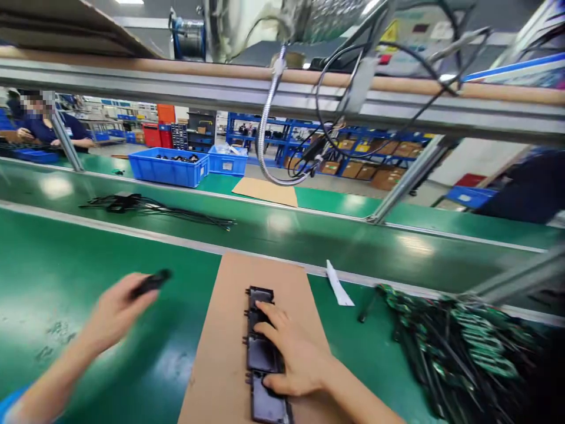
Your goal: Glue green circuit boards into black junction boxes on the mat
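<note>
My left hand (115, 312) is raised over the green bench and is closed round a small black part (152, 282) that sticks out past the fingers. My right hand (293, 353) lies on a row of black plastic housings (261, 353) with its fingers curled over them. The housings lie end to end on a brown cardboard sheet (229, 341). The left hand is about a hand's width left of the cardboard.
A pile of green circuit boards with black wires (459, 347) lies at the right. A white paper slip (339, 285) sits beside the cardboard. Black cables (145, 206) lie on the conveyor; blue bins (168, 168) beyond. A seated person (42, 126) works far left.
</note>
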Motion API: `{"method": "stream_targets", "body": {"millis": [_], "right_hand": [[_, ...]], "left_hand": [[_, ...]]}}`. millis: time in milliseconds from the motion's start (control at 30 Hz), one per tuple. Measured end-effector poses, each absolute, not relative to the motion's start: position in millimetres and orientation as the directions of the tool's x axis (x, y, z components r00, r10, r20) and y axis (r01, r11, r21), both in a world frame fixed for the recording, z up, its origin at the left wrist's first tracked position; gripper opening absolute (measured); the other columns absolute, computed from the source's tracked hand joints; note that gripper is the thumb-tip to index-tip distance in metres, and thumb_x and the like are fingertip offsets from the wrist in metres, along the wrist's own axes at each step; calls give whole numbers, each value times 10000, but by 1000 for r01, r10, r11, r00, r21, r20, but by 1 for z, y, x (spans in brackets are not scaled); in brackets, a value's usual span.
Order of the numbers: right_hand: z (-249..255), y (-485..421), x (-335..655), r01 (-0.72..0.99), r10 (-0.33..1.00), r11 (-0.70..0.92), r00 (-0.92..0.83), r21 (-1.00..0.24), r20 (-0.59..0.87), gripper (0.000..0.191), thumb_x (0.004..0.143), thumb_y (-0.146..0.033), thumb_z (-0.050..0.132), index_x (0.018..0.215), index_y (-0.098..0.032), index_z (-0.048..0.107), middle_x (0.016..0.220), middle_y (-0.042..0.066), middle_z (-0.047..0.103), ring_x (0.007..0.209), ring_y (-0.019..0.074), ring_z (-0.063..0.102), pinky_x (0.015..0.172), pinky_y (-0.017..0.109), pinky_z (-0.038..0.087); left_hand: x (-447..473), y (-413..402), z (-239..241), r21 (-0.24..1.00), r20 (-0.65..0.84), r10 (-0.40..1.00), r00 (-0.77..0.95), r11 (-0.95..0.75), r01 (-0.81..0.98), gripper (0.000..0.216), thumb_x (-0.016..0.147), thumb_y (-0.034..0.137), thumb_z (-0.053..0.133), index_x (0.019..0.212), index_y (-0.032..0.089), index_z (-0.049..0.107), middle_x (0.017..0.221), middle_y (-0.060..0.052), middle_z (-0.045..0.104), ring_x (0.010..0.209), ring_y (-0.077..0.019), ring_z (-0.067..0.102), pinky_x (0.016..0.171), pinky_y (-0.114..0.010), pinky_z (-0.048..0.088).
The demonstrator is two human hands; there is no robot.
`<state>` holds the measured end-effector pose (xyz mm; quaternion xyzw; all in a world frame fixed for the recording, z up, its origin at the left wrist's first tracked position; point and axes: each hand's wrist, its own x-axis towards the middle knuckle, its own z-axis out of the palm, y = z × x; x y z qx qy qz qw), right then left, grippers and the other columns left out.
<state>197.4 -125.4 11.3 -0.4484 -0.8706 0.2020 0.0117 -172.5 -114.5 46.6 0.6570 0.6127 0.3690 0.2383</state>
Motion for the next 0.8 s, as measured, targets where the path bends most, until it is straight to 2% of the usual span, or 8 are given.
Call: {"method": "stream_targets", "body": {"millis": [67, 167, 200, 300, 467, 633, 733, 800], "right_hand": [[10, -130, 195, 777, 793, 493, -586, -392, -165, 774, 537, -430, 743, 1240, -177, 543, 1560, 190, 160, 1419, 410, 134, 1098, 589, 184], [6, -141, 199, 777, 803, 469, -573, -419, -165, 772, 506, -433, 754, 1206, -180, 549, 1564, 190, 141, 1419, 414, 122, 1105, 584, 156], [3, -144, 202, 775, 806, 467, -571, -427, -155, 777, 497, -437, 755, 1202, -184, 548, 1565, 187, 140, 1419, 415, 125, 1106, 583, 152], [-6, -151, 210, 751, 815, 482, -573, -451, -83, 745, 522, -434, 730, 1207, -213, 541, 1566, 154, 161, 1424, 389, 140, 1113, 560, 153], [-17, -152, 218, 719, 808, 523, -589, -457, -1, 677, 585, -406, 683, 1216, -219, 523, 1567, 139, 166, 1434, 354, 118, 1116, 555, 135], [-16, -150, 222, 724, 799, 548, -601, -420, 6, 745, 545, -427, 720, 1225, -184, 539, 1553, 186, 180, 1419, 389, 135, 1098, 557, 168], [-17, -150, 216, 729, 791, 598, -604, -334, 98, 741, 546, -450, 734, 1223, -199, 568, 1527, 165, 271, 1386, 376, 244, 1070, 518, 247], [-18, -148, 207, 729, 766, 643, -610, -234, 205, 602, 573, -469, 733, 1125, -249, 637, 1463, 98, 418, 1293, 337, 414, 985, 468, 369]], "left_hand": [[-94, -61, 39, 701, 213, 950, 228, -312, 641, 212, 788, 410, 604, 897, 248, 687, 811, 7, 636, 779, -201, 586, 726, -286, 478], [3, -7, 25, 606, 199, 877, 437, -461, 649, 228, 858, 309, 618, 1058, 204, 655, 1039, -62, 647, 993, -218, 584, 920, -371, 447], [26, 0, 21, 579, 181, 855, 486, -493, 650, 255, 887, 330, 607, 1078, 163, 629, 1070, -79, 633, 999, -223, 590, 914, -421, 458], [56, 0, 11, 533, 153, 785, 600, -577, 619, 269, 939, 372, 553, 1074, 147, 607, 1081, -77, 624, 947, -201, 614, 854, -417, 504], [37, 0, 2, 535, 220, 744, 630, -632, 560, 317, 985, 379, 413, 1091, 178, 634, 1109, -81, 637, 1043, -228, 581, 950, -417, 440], [24, 8, -17, 570, 224, 748, 625, -621, 538, 309, 891, 395, 445, 780, 189, 647, 981, -89, 659, 979, -248, 594, 920, -381, 454], [20, 10, -32, 602, 225, 745, 627, -613, 512, 288, 857, 378, 407, 754, 198, 607, 917, -89, 665, 962, -266, 620, 909, -412, 477], [17, 15, -40, 621, 226, 735, 640, -615, 487, 299, 842, 398, 391, 805, 207, 618, 964, -95, 683, 1070, -291, 606, 965, -448, 459]]}}
